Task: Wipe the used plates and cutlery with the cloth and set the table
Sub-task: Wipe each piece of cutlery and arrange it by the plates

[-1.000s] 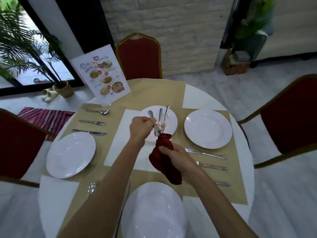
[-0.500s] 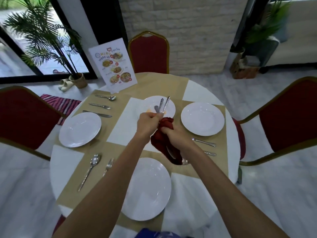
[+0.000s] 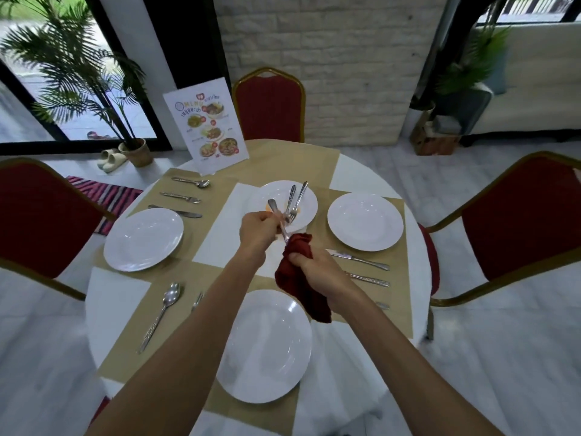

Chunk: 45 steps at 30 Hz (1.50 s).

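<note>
Steel utensil [image 3: 273,206] slants above the middle of the table [image 3: 361,171], its long axis running from far-left to near-right. Its rounded end points away over the used plate [image 3: 261,196], and its other end is buried in the red cloth [image 3: 298,278], so its type is hidden. The left hand [image 3: 259,229] grips the shaft in curled fingers. The right hand [image 3: 314,269] has its fingers wrapped round the bunched cloth. A fork [image 3: 297,202] lies on that plate, tines toward the person.

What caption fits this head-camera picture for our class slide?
Left hand holds a piece of cutlery while the right hand wraps a red cloth round its lower end, above the table.
</note>
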Each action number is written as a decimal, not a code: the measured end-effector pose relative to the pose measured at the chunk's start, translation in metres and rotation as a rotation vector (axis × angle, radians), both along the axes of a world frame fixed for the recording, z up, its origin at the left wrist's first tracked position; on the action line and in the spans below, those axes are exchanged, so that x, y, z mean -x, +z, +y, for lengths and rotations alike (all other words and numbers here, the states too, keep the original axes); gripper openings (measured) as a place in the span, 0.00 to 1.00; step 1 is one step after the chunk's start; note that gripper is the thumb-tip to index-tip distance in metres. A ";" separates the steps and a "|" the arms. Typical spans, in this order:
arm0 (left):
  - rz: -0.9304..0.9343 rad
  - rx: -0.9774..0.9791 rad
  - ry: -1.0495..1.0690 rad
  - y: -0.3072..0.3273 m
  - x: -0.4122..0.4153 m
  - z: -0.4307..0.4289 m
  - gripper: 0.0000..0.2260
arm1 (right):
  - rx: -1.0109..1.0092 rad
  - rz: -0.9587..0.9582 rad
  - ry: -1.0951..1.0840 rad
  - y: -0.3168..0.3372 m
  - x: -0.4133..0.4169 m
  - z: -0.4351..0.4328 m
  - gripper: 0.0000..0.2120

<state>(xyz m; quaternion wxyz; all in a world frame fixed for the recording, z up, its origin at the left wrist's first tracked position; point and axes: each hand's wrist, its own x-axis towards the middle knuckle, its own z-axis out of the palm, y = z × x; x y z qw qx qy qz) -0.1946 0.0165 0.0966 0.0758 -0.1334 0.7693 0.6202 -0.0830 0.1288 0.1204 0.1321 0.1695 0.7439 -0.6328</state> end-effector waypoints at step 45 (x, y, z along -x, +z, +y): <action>0.076 0.437 -0.509 0.005 -0.046 0.263 0.16 | 0.293 -0.006 -0.387 -0.031 0.078 0.273 0.07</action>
